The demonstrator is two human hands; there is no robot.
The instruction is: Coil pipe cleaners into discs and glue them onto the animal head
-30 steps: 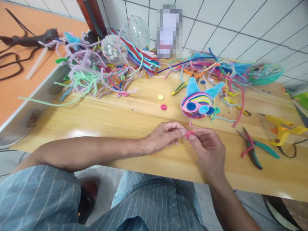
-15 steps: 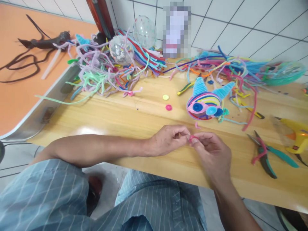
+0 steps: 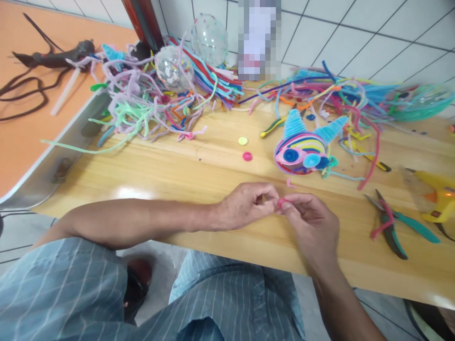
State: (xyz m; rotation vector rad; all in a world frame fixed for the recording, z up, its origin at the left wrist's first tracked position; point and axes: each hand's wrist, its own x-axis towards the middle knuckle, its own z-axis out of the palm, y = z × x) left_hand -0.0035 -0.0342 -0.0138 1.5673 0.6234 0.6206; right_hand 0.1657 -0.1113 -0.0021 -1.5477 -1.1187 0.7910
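Observation:
Between the fingertips of my two hands is a small pink pipe cleaner coil (image 3: 282, 202). My right hand (image 3: 314, 227) pinches it between thumb and fingers. My left hand (image 3: 245, 206) is closed in a pinch at its left edge; its fingertips partly cover the piece. Just beyond my hands lies a short bent pink scrap (image 3: 290, 183). Farther back sits a striped pipe cleaner figure (image 3: 302, 147) with two pointed light-blue ears and blue discs on its front. A pink disc (image 3: 247, 156) and a yellow disc (image 3: 243, 141) lie left of it.
Pliers (image 3: 389, 227) with a pink pipe cleaner across them and a yellow glue gun (image 3: 439, 194) lie at right. Tangled pipe cleaners (image 3: 135, 104) cover the back left, more bundles (image 3: 377, 94) the back right. A black glue gun (image 3: 67, 56) rests on the orange surface.
The camera view has shifted slightly. Both hands stay together at the pink coil, with the right fingers turned a little around it. Objects on the table stay put.

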